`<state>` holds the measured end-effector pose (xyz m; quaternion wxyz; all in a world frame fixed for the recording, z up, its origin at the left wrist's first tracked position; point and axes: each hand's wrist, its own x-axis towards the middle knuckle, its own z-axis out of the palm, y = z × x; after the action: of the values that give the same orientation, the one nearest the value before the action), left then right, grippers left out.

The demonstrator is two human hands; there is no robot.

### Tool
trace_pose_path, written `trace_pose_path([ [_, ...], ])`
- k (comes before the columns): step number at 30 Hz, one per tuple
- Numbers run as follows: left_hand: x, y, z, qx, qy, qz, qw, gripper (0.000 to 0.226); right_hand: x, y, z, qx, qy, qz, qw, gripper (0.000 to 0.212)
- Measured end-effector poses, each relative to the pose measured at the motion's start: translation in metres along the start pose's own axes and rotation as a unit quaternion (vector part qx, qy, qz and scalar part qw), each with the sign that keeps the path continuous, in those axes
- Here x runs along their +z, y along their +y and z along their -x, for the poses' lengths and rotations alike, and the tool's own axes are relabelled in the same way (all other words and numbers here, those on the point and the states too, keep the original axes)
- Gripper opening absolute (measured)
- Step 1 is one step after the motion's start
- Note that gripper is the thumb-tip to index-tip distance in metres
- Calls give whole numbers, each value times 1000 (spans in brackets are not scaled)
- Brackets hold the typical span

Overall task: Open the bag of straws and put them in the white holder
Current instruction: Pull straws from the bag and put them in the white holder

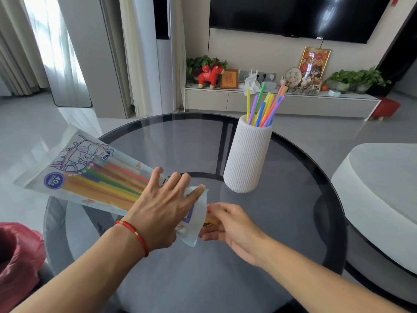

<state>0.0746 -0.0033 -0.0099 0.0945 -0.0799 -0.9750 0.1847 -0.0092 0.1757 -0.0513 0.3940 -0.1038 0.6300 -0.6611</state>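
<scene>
left hand (162, 208) clamps bag (90, 175) mouth; right hand (228, 224) pinches straws (211, 220); holder (248, 154) apart, near table (293, 222) edge

Bright daylight from the curtained window (56, 48); glass table (158, 141) glares; edges perhaps warped.

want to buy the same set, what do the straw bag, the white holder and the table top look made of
Straw bag: thin clear plastic film with print, glossy; the straws show through it. White holder: matte, finely ribbed, probably plastic or ceramic; the look leaves it open. Table top: smoked glass with a dark rim, glossy, the frame visible beneath.
</scene>
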Motion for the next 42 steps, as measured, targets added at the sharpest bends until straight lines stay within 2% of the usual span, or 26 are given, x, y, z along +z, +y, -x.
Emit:
trace_pose_path([
  [7, 12, -8, 7, -39, -52, 69, 995, 108, -7, 0, -6, -96, 108, 107, 984, 15],
  [19, 19, -18, 14, -55, -188, 152, 969, 128, -25, -14, -7, -184, 104, 206, 955, 16],
  [21, 14, -14, 11, -57, -177, 221, 957, 117, -26, -16, -7, -193, 96, 215, 953, 17],
  [23, 12, -7, 4, -64, -107, 270, 955, 94, -26, -19, -7, -200, 88, 218, 951, 17],
  [25, 15, -2, -1, -79, -42, 295, 951, 68, -27, -22, -4, -206, 84, 218, 950, 16],
  [28, 24, 0, -4, -78, -30, 287, 954, 42, -34, -29, 0, -184, 78, 154, 968, 14],
  [31, 31, -2, -5, -77, -49, 267, 959, 36, -43, -34, 7, -132, 79, 60, 986, 12],
  [35, 32, -1, -5, -93, -42, 244, 964, 39, -48, -41, 10, -101, 77, -68, 990, 9],
  [37, 31, 2, -5, -92, -26, 227, 969, 42, -44, -41, 11, -87, 65, -115, 987, 26],
  [39, 31, 3, -5, -96, -1, 211, 973, 39, -36, -38, 10, -75, 48, -152, 984, 55],
  [41, 29, 4, -5, -105, 5, 203, 974, 37, -29, -36, 8, -78, 35, -158, 984, 84],
  [42, 29, 4, -4, -109, 3, 198, 974, 37, -27, -35, 7, -85, 33, -140, 986, 92],
])
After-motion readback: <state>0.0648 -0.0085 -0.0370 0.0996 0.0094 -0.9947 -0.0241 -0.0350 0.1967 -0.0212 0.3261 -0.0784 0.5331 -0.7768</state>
